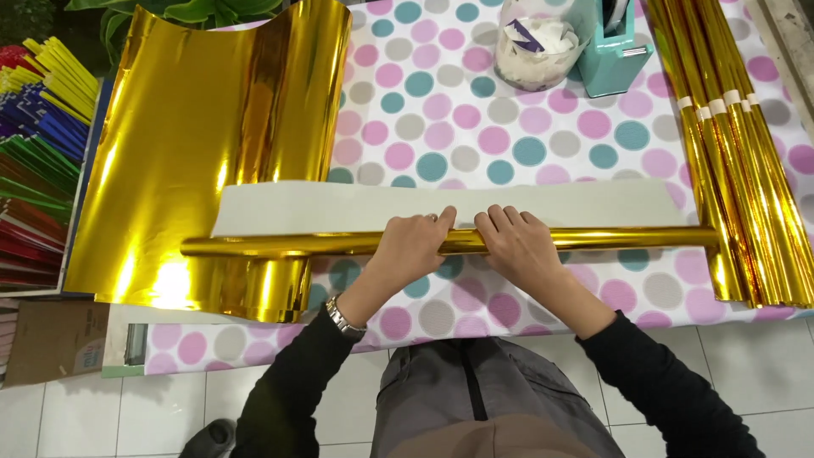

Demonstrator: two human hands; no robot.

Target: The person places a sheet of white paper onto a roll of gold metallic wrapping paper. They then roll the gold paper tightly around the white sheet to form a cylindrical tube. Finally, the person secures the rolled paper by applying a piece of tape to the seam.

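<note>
A long thin roll of gold foil (280,246) lies across the polka-dot table, left to right. My left hand (411,246) and my right hand (517,242) rest side by side on the middle of the roll, fingers curled over it. Just beyond the roll lies a white sheet of paper (339,206), its near edge running under the roll. A wide curled sheet of gold foil (195,136) lies at the left, partly under the roll's left end.
Several finished gold rolls with white tape bands (746,153) lie along the right edge. A clear container of paper scraps (538,47) and a teal tape dispenser (615,51) stand at the back. Coloured paper stacks (38,153) sit far left.
</note>
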